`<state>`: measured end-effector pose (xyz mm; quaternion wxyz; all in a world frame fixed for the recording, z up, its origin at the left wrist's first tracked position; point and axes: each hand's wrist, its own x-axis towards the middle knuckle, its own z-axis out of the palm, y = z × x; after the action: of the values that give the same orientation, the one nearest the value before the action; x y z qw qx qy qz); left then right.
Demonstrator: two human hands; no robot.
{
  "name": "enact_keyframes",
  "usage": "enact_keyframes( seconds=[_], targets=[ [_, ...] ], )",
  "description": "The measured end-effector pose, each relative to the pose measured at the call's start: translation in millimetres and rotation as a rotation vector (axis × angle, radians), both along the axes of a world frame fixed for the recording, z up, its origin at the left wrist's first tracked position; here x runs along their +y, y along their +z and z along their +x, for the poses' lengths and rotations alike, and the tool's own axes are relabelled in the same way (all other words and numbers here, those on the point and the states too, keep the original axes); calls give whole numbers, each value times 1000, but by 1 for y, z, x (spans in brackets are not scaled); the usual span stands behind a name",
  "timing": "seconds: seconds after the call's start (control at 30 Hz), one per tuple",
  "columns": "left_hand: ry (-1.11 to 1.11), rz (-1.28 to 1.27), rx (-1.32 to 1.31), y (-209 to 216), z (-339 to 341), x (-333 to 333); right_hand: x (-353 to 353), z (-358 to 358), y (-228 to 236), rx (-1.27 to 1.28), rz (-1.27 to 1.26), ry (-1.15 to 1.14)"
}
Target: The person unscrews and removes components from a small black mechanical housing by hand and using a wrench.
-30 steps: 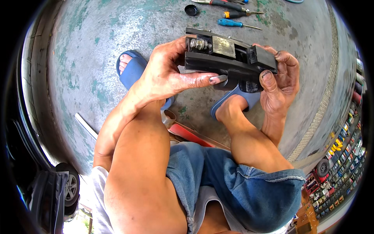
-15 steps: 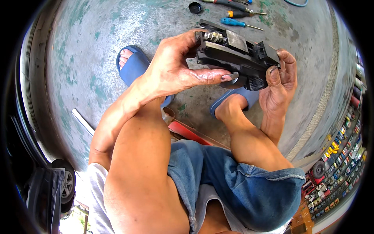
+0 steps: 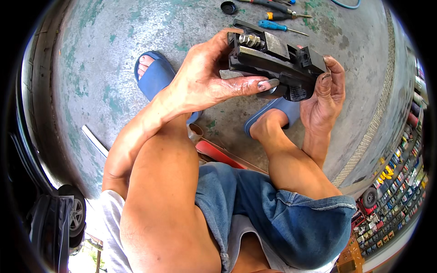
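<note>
Between my two hands, raised above the floor, is a black metal mechanism [image 3: 261,66] with rails, a bare steel block and a shiny threaded or coiled piece near its left end. My left hand [image 3: 198,75] wraps that end, its dark-stained thumb lying along the near side and its other fingers mostly hidden behind. At the opposite end, my right hand [image 3: 324,104] grips with the thumb in front and the fingers curled round the far side. A ribbed dark part shows on the underside, near the right thumb. Both hands look smeared with grease.
A blue-handled screwdriver [image 3: 273,25], an orange-and-black screwdriver [image 3: 280,16] and a black round cap [image 3: 228,7] lie on the stained concrete floor beyond the mechanism. A red strip [image 3: 218,153] sits below me. A silver bar [image 3: 95,141] lies left; crowded shelves [image 3: 391,195] stand right.
The mechanism has tilted slightly in my hands, showing a little less of its underside. My right thumb sits slightly higher on its end. Both hands keep their hold.
</note>
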<state>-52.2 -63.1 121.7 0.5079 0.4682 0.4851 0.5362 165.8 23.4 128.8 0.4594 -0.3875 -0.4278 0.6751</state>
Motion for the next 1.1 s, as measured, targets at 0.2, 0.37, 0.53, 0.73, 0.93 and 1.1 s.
enact_keyframes(
  seconds=[0.2,0.37,0.53,0.73,0.93,1.1],
  targets=[
    [-22,-75,-63,3,-2,3,7,27,-22,94,13,146],
    [12,-178,-350,2,3,0,3,17,-13,76,77,154],
    [-4,-225,-292,2,0,1,6,21,-14,82,26,159],
    [51,-288,-451,-14,-3,-7,4,0,3,-40,69,129],
    [117,-402,-552,-22,-8,-12,10,-1,3,-52,24,177],
    [86,-401,-599,-28,-8,-11,10,1,2,-63,-2,192]
  ],
)
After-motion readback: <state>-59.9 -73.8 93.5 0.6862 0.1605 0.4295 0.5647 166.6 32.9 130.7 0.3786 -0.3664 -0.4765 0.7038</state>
